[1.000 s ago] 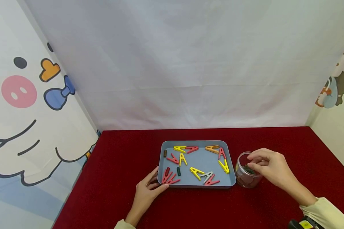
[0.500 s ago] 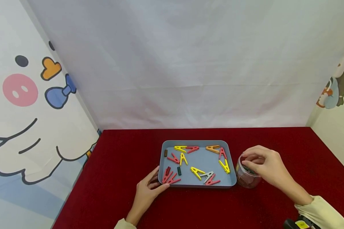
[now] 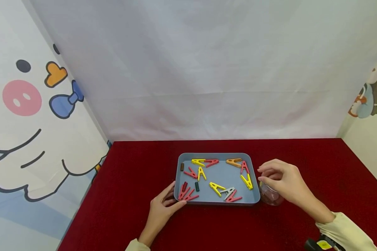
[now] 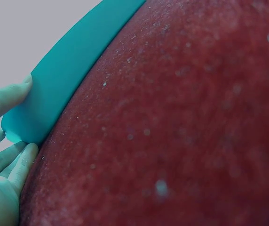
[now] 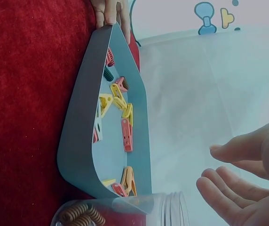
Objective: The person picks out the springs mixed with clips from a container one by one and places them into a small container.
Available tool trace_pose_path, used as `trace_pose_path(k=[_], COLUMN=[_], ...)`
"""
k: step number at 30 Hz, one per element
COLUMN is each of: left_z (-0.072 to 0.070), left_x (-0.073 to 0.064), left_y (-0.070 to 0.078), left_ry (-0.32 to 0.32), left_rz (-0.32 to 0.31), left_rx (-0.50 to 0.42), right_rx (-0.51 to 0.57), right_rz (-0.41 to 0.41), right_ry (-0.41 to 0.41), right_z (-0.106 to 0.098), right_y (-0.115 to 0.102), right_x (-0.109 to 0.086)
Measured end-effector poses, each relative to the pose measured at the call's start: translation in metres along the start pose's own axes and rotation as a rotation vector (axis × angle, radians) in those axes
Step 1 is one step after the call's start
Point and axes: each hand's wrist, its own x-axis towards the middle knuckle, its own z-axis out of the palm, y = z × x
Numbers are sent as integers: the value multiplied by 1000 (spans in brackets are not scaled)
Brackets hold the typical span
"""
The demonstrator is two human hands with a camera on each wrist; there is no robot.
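Note:
My left hand (image 3: 163, 211) grips the near left corner of a shallow grey-blue tray (image 3: 213, 203), its thumb on the front side and its fingers round the corner. In the left wrist view the thumb presses the tray wall (image 4: 54, 84). A-shaped plastic clips, such as a yellow clip (image 3: 216, 188) and an orange clip (image 3: 234, 162), lie spread in the tray. Small coil springs lie there too, including a green spring (image 3: 197, 186). My right hand (image 3: 284, 179) is over a clear jar (image 3: 271, 197), thumb and fingers apart, nothing visible between them. Brown springs (image 5: 80, 214) lie inside the jar.
The jar stands close beside the tray's right side on a dark red cloth (image 3: 226, 226). A pale hanging sheet (image 3: 223, 87) closes off the back. Printed cartoon cloths hang left and right.
My right hand has risen out of the jar mouth and moved a little left, toward the tray. The left hand stays at the tray corner.

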Motion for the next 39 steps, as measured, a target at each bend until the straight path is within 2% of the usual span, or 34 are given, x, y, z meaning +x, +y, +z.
trace_pose_path(k=[7, 15, 21, 30, 39], left_z=[0, 0, 0, 0, 0], left_x=[0, -1, 0, 0, 0], left_y=[-2, 0, -1, 1, 0], left_ry=[2, 5, 2, -6, -8], left_rz=[13, 7, 13, 7, -8], left_rx=[6, -2, 0, -5, 6], right_rx=[-25, -3, -1, 63, 40], right_rz=[21, -23, -16, -50, -41], right_ry=[-25, -45, -69, -94, -111], right_z=[7, 17, 24, 34, 42], right_y=[-6, -7, -7, -6, -2], right_x=[4, 7, 8, 12, 16])
